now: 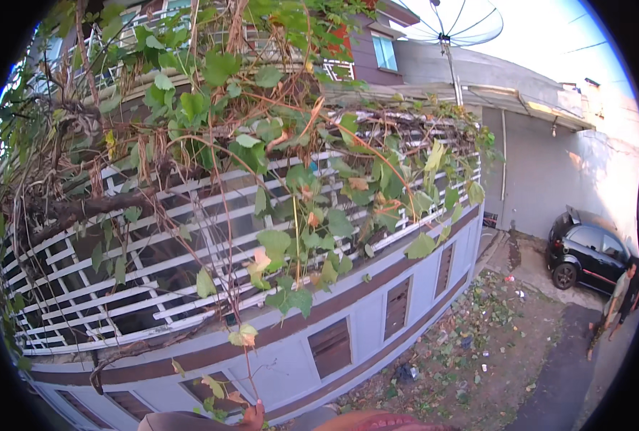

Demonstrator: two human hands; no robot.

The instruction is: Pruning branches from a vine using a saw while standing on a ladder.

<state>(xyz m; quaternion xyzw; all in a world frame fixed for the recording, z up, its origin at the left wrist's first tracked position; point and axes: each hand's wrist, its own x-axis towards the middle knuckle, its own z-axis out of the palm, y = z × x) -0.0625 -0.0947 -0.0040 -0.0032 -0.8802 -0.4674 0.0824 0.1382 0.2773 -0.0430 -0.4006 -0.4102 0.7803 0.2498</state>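
Note:
At the lower edge, my left hand (253, 416) is closed with its fingers pinched around a thin vine stem (249, 366). The stem runs up from the fingertips to the tangle of vine on the fence. Yellowing leaves (243, 335) hang on it, and more pale leaves (215, 388) are just beside the hand. A dark sleeve (179, 421) leads to this hand from the left. My right hand is out of view. Leafy vine (276, 248) with green and browning leaves spreads over the white slatted fence (212, 262) in front of me.
Below the fence stands a pale wall (362, 345) with brown panels. Fallen leaves and litter (470, 337) cover the ground to the right. A black car (585, 248) is parked at far right, with people (615, 305) near it. A satellite dish (445, 37) rises behind.

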